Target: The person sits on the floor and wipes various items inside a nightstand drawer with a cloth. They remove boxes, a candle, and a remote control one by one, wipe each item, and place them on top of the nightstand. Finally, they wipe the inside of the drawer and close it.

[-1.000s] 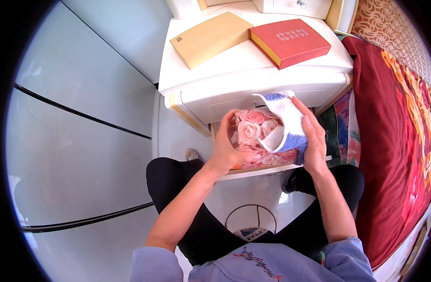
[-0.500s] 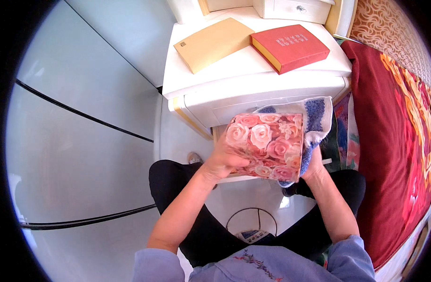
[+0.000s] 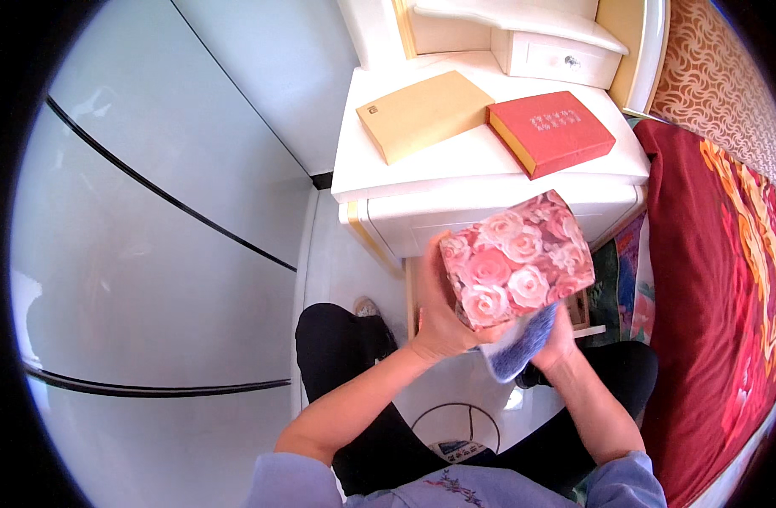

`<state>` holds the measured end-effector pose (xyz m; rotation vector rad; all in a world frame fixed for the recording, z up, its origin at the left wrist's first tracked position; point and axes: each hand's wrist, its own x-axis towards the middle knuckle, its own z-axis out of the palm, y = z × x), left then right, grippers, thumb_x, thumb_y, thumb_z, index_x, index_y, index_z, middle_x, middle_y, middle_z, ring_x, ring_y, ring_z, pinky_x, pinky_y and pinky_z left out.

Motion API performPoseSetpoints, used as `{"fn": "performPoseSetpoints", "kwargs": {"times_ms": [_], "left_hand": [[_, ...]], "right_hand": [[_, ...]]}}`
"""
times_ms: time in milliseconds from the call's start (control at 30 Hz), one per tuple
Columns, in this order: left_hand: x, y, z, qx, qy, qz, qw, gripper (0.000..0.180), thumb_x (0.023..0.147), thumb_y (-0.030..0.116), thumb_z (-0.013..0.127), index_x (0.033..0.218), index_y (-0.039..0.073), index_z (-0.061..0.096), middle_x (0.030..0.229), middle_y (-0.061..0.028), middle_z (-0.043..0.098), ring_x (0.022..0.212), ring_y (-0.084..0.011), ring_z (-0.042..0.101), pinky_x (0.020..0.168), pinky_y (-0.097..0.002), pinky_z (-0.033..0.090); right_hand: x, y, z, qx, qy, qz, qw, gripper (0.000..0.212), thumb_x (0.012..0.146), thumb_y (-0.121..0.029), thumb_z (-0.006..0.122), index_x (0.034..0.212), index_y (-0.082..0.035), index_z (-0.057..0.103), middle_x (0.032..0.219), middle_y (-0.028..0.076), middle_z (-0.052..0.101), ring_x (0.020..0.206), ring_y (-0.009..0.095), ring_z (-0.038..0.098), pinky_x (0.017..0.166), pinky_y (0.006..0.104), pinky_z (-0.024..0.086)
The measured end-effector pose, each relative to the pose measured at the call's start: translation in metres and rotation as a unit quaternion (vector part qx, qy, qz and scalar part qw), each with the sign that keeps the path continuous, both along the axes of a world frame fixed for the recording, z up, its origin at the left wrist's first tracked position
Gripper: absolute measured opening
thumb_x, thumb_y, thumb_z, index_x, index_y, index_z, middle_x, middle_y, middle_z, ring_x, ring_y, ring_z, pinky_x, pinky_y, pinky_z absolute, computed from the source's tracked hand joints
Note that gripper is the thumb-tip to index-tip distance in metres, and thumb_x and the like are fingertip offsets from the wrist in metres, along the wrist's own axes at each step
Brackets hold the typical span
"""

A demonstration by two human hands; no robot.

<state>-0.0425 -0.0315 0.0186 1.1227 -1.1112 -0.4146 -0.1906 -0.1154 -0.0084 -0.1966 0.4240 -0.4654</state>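
Observation:
A box with a pink rose pattern [image 3: 523,262] is held up in front of the white dressing table, tilted. My left hand [image 3: 443,313] grips its left side and lower edge, fingers wrapped round it. Against the lower right of the box hangs a blue and white towel [image 3: 525,345]. My right hand [image 3: 557,343] is closed on the towel, its fingers partly hidden behind the cloth and box.
On the white dressing table [image 3: 430,182] lie a tan box [image 3: 430,114] and a thick red book [image 3: 553,131]. An open drawer [image 3: 581,309] shows below. A bed with a red cover [image 3: 701,339] stands right, glossy cabinet doors [image 3: 168,237] left.
The rose-patterned box has turned and tilted, with another face showing. The towel has moved from behind its right side to below its lower edge. The view has shifted slightly.

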Motion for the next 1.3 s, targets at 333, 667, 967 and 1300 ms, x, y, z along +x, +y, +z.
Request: {"fn": "performPoseSetpoints", "kwargs": {"times_ms": [333,667,967,1300], "left_hand": [[0.011,-0.013,0.008,-0.040,-0.070,0.031,0.996,0.108,0.047,0.023,0.088,0.131,0.002,0.025,0.131,-0.0171,0.035,0.118,-0.0263,0.043,0.099,-0.0368,0.036],[0.034,-0.067,0.060,-0.055,-0.210,0.122,0.968,0.107,0.048,0.024,0.086,0.132,0.001,0.024,0.124,-0.0215,0.040,0.112,-0.0337,0.047,0.091,-0.0403,0.044],[0.041,-0.152,0.100,-0.026,-0.092,0.068,0.993,0.088,0.057,0.024,0.084,0.121,-0.003,0.031,0.117,-0.0198,0.049,0.106,-0.0253,0.052,0.092,-0.0351,0.043],[0.043,-0.161,0.051,-0.161,-0.286,0.228,0.917,0.064,0.059,0.021,0.079,0.108,-0.001,0.043,0.100,-0.0178,0.051,0.096,-0.0349,0.049,0.081,-0.0420,0.041]], "right_hand": [[0.006,-0.020,0.028,-0.082,0.103,0.026,0.991,0.044,0.094,-0.032,0.039,0.128,-0.004,0.043,0.128,0.014,0.049,0.111,0.027,0.051,0.097,0.0399,0.040],[-0.052,-0.094,0.044,-0.169,-0.099,-0.100,0.976,0.034,0.094,-0.022,0.039,0.118,0.000,0.050,0.118,0.015,0.055,0.107,0.028,0.053,0.095,0.0422,0.042],[-0.068,-0.119,0.044,-0.192,-0.031,-0.212,0.958,0.033,0.094,-0.021,0.043,0.120,-0.003,0.048,0.117,0.011,0.055,0.106,0.023,0.053,0.095,0.0384,0.041],[-0.025,-0.074,0.056,-0.176,0.139,-0.146,0.964,0.040,0.096,-0.026,0.034,0.127,-0.003,0.041,0.123,0.014,0.051,0.113,0.029,0.050,0.099,0.0437,0.040]]}}
